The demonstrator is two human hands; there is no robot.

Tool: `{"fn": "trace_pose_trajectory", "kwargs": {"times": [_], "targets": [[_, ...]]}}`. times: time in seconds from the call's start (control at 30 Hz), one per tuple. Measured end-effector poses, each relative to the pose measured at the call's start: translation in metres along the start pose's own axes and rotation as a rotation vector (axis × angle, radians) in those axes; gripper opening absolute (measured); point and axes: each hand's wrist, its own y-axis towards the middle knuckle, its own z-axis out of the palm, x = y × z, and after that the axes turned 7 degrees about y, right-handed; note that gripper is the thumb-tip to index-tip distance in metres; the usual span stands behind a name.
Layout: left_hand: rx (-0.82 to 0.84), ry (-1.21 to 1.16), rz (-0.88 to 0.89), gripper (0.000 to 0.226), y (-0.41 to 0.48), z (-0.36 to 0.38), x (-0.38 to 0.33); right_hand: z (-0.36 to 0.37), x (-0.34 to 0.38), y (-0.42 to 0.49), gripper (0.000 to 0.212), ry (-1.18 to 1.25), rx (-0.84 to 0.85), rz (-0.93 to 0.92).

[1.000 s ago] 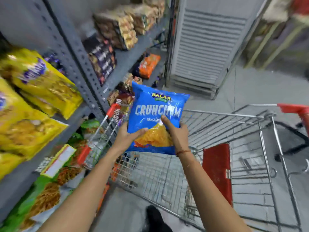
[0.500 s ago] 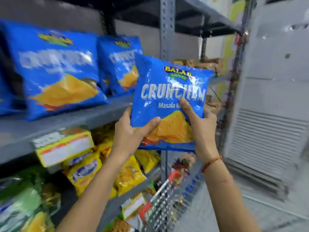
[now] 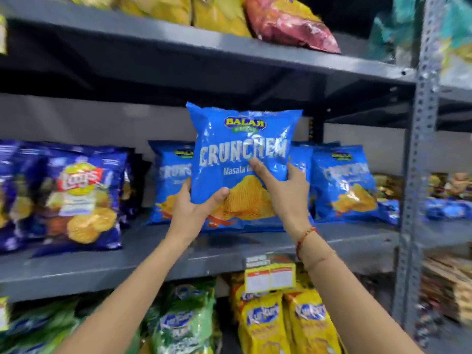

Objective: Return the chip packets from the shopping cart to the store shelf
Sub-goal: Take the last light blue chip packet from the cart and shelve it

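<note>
I hold a blue Crunchem chip packet (image 3: 240, 139) upright with both hands, its lower edge just above the grey middle shelf (image 3: 102, 267). My left hand (image 3: 194, 210) grips its lower left corner, thumb on the front. My right hand (image 3: 286, 192) grips its right side, with the forefinger laid across the front. Behind it stand matching blue Crunchem packets, one to the left (image 3: 171, 180) and one to the right (image 3: 344, 182). The shopping cart is out of view.
Dark blue chip packets (image 3: 76, 195) fill the shelf's left part. Yellow and red bags lie on the upper shelf (image 3: 288, 24). Green (image 3: 184, 320) and yellow packets (image 3: 288, 325) sit below, under a price tag (image 3: 270, 274). A perforated steel upright (image 3: 419, 154) bounds the bay on the right.
I have turned from the cart to face the shelf. The packet, still in both hands, has risen from above the cart to the middle shelf, in front of the matching blue packets.
</note>
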Motion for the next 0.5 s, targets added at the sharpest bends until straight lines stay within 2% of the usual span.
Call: {"fn": "trace_pose_trajectory", "kwargs": {"times": [0.17, 0.33, 0.4, 0.5], "targets": [[-0.044, 0.079, -0.095, 0.034, 0.02, -0.051, 0.02, 0.066, -0.012, -0.004, 0.039, 0.018, 0.077, 0.066], [-0.058, 0.131, -0.204, 0.045, 0.032, -0.071, 0.046, 0.094, -0.033, -0.007, 0.035, 0.013, 0.151, 0.188], [-0.048, 0.157, -0.24, 0.044, 0.034, -0.072, 0.055, 0.098, -0.042, -0.007, 0.042, -0.012, 0.158, 0.214], [-0.004, 0.189, -0.292, 0.047, 0.036, -0.073, 0.065, 0.102, -0.052, -0.008, 0.063, -0.073, 0.163, 0.246]]}}
